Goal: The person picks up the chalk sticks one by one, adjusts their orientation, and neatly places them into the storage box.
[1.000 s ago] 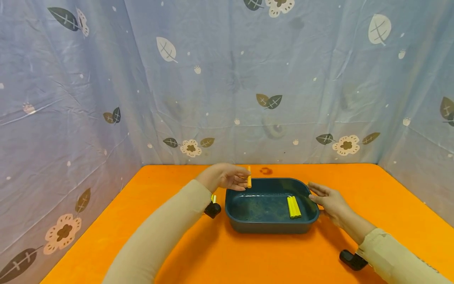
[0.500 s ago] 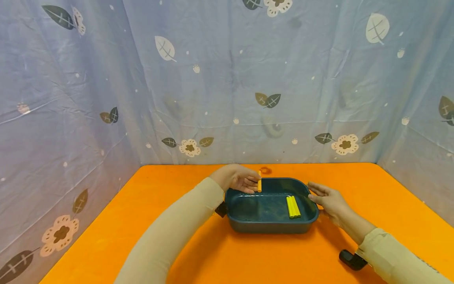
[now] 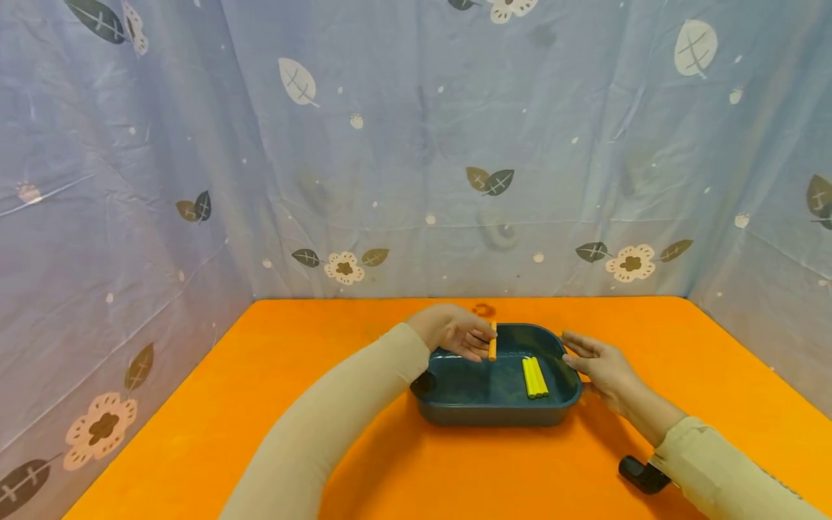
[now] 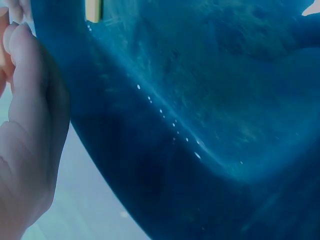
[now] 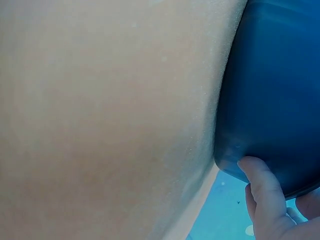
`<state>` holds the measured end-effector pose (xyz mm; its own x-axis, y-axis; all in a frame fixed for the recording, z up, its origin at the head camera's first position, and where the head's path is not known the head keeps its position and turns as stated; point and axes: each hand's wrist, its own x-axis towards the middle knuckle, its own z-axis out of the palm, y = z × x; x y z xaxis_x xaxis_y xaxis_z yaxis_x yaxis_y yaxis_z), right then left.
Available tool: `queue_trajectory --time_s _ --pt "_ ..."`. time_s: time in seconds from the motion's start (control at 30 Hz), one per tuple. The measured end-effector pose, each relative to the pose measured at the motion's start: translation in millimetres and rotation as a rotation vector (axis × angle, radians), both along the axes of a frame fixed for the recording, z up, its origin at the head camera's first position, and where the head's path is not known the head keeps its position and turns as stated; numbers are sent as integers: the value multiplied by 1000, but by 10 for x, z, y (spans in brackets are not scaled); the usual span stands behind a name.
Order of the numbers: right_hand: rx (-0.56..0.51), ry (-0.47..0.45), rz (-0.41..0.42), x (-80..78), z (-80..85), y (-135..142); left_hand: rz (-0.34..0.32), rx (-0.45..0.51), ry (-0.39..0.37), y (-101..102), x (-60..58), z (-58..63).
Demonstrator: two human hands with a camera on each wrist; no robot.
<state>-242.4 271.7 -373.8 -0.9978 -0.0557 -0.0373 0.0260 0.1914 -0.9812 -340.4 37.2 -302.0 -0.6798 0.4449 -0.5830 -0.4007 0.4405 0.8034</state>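
Observation:
My left hand point(image 3: 463, 334) pinches a slim orange stick point(image 3: 492, 342) upright over the left-centre of a dark blue-green baking dish point(image 3: 497, 415). Several yellow sticks point(image 3: 536, 377) lie side by side on the dish's floor towards its right end. With thumb and fingers, my right hand point(image 3: 606, 367) holds the dish's right rim near the far corner. In the left wrist view, the orange stick point(image 4: 5, 50) is partly cut off at the left edge. A fingertip point(image 5: 252, 165) rests on the dish's outer wall in the right wrist view.
The dish stands on an orange table point(image 3: 260, 361), with a patterned blue curtain point(image 3: 403, 180) behind and at both sides. A dark reddish ring mark point(image 3: 484, 309) lies behind the dish. Black wrist cameras, such as the right one point(image 3: 642, 475), hang below the sleeves.
My left hand has moved right with the orange stick, from the dish's left rim to over its interior, and slightly down. The right hand stays at the rim.

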Motion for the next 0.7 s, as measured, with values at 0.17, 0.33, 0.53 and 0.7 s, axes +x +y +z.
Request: queue_trajectory --time_s 0.17,0.33,0.53,0.7 --pt "-25 3 -1 -2 2 6 -14 0 11 85 -16 -32" --pt "-19 8 2 -11 12 -2 -10 -10 -17 156 -40 -83" --pt "-20 3 1 -27 28 -3 14 -44 -40 252 -70 -177" --pt "-18 -3 -2 -32 37 0 6 -71 -70 329 -89 -283"
